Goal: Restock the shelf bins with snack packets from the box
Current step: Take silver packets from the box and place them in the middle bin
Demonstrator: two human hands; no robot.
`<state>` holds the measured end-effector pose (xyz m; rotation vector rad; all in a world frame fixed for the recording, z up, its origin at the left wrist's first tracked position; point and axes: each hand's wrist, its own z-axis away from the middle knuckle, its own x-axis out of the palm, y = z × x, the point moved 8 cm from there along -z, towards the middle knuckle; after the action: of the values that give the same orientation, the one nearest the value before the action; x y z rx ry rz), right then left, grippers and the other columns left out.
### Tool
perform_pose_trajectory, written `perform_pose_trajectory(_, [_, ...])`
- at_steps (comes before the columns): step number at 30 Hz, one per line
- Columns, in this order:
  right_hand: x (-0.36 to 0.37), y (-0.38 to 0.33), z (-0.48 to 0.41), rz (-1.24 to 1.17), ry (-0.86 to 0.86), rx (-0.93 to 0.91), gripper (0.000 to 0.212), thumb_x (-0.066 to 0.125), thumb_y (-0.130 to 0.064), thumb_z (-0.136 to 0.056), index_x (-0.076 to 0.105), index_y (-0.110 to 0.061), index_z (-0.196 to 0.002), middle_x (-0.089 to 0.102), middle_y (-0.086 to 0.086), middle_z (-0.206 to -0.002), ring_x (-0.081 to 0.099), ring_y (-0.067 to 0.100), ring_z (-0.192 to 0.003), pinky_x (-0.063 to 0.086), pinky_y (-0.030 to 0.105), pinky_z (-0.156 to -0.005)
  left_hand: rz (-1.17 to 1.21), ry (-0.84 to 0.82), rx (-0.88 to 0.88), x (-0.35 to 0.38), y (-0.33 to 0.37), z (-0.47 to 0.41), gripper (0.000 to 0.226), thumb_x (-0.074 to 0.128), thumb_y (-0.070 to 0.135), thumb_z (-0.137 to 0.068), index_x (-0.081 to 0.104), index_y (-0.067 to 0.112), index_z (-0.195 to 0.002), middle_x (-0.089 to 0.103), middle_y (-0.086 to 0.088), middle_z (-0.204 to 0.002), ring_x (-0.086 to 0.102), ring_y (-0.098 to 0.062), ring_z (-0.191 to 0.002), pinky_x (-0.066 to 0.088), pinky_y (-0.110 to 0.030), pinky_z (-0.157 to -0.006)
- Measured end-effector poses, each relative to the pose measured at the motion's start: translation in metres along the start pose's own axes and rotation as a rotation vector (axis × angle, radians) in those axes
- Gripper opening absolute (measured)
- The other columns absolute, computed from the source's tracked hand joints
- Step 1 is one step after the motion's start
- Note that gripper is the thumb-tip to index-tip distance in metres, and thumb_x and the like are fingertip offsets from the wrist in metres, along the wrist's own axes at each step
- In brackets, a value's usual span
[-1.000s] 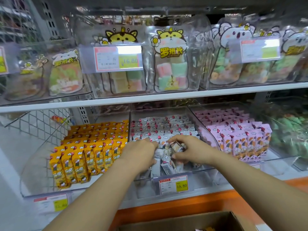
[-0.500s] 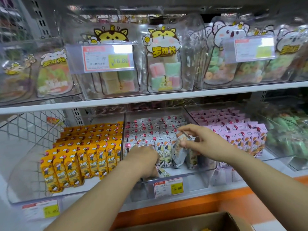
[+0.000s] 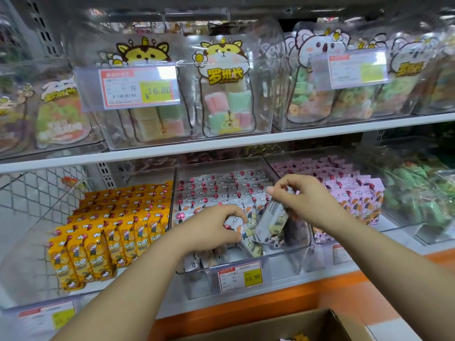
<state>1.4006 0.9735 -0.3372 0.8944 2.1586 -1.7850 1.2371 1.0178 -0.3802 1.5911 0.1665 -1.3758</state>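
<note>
Store shelving (image 3: 221,143) carries four clear bins on its lower level, of yellow packets (image 3: 110,232), white packets (image 3: 221,188), pink packets (image 3: 357,193) and blurred green packets (image 3: 418,193), with one cardboard box (image 3: 295,326) below. In the middle bin (image 3: 295,262), the right hand (image 3: 305,200) has lifted since half a second ago and pinches one tilted packet (image 3: 270,222) by its top. The left hand (image 3: 209,227), earlier knuckles-down, now curls round a second packet (image 3: 242,232).
</note>
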Motion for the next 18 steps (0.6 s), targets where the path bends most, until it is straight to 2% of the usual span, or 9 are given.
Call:
perform_pose_trajectory(2, [-0.002,-0.003,0.002,-0.009,-0.027,0.013,0.026,0.072,-0.036,-0.079,0.064,-0.012,-0.084,0.066,0.007,-0.065,0.057,0.013,-0.049,0.047,0.020,-0.047,0.050,-0.003,-0.005,0.002,0.001,-0.003,0.028,0.063,0.025,-0.089,0.053,0.042,-0.108,0.044,0.014,-0.137,0.061,-0.026,-0.105,0.048,-0.037,-0.092])
perform_pose_trajectory(4, [-0.007,-0.004,0.005,-0.015,-0.064,0.020,0.026,0.078,-0.030,-0.074,0.064,-0.017,-0.090,0.069,0.001,-0.069,0.060,0.011,-0.052,0.049,0.019,-0.052,0.090,0.029,0.007,0.001,0.003,-0.005,0.032,0.062,0.022,-0.090,0.050,0.048,-0.105,0.044,0.010,-0.142,0.059,-0.021,-0.087,0.050,-0.039,-0.087])
perform_pose_trajectory(5, [-0.012,-0.003,0.006,-0.012,-0.063,0.020,0.028,0.081,-0.025,-0.072,0.064,-0.018,-0.093,0.070,0.000,-0.074,0.061,0.008,-0.054,0.049,0.019,-0.054,0.098,0.054,0.013,0.001,0.002,-0.007,0.036,0.060,0.020,-0.091,0.049,0.049,-0.107,0.046,0.007,-0.141,0.055,-0.014,-0.078,0.051,-0.034,-0.082])
perform_pose_trajectory(7, [-0.027,0.001,0.008,0.001,0.003,0.006,0.031,0.080,-0.014,-0.073,0.063,-0.017,-0.099,0.070,0.001,-0.077,0.057,0.004,-0.052,0.044,0.014,-0.052,0.106,0.110,0.011,0.000,0.002,-0.014,0.042,0.057,0.015,-0.092,0.049,0.044,-0.121,0.056,0.003,-0.128,0.047,-0.002,-0.054,0.048,-0.019,-0.057])
perform_pose_trajectory(9, [-0.041,0.004,0.010,0.023,0.086,-0.014,0.033,0.077,-0.012,-0.076,0.061,-0.019,-0.104,0.064,0.002,-0.064,0.050,0.007,-0.047,0.040,0.017,-0.049,0.109,0.147,0.006,0.001,0.006,-0.021,0.050,0.056,0.013,-0.092,0.043,0.040,-0.132,0.059,0.002,-0.123,0.039,-0.002,-0.040,0.036,-0.015,-0.042])
perform_pose_trajectory(11, [-0.048,0.009,0.013,0.020,0.123,-0.028,0.038,0.077,-0.016,-0.077,0.059,-0.023,-0.110,0.056,-0.002,-0.053,0.047,0.008,-0.045,0.042,0.023,-0.051,0.112,0.162,0.009,0.005,0.010,-0.029,0.058,0.056,0.013,-0.091,0.035,0.041,-0.137,0.048,0.000,-0.137,0.041,-0.006,-0.042,0.036,-0.015,-0.041])
perform_pose_trajectory(15, [-0.051,0.014,0.022,0.025,0.127,-0.098,0.037,0.075,-0.023,-0.079,0.055,-0.031,-0.109,0.053,-0.002,-0.055,0.046,0.002,-0.047,0.037,0.013,-0.047,0.097,0.120,-0.012,0.019,0.019,-0.048,0.053,0.058,0.016,-0.091,0.039,0.035,-0.136,0.041,-0.001,-0.143,0.049,-0.005,-0.059,0.039,-0.014,-0.048])
perform_pose_trajectory(16, [-0.053,0.015,0.025,0.037,0.130,-0.114,0.036,0.075,-0.024,-0.078,0.055,-0.032,-0.108,0.053,-0.003,-0.056,0.047,0.003,-0.049,0.039,0.015,-0.049,0.093,0.113,-0.010,0.022,0.021,-0.054,0.047,0.058,0.015,-0.091,0.045,0.033,-0.132,0.047,-0.001,-0.138,0.050,-0.005,-0.060,0.039,-0.014,-0.048])
perform_pose_trajectory(18, [-0.053,0.023,0.029,0.044,0.111,-0.120,0.033,0.075,-0.026,-0.077,0.057,-0.035,-0.104,0.053,-0.004,-0.057,0.050,0.007,-0.054,0.044,0.021,-0.055,0.099,0.109,-0.023,0.027,0.021,-0.064,0.038,0.057,0.012,-0.091,0.052,0.028,-0.125,0.062,-0.004,-0.109,0.045,-0.006,-0.049,0.035,-0.015,-0.042])
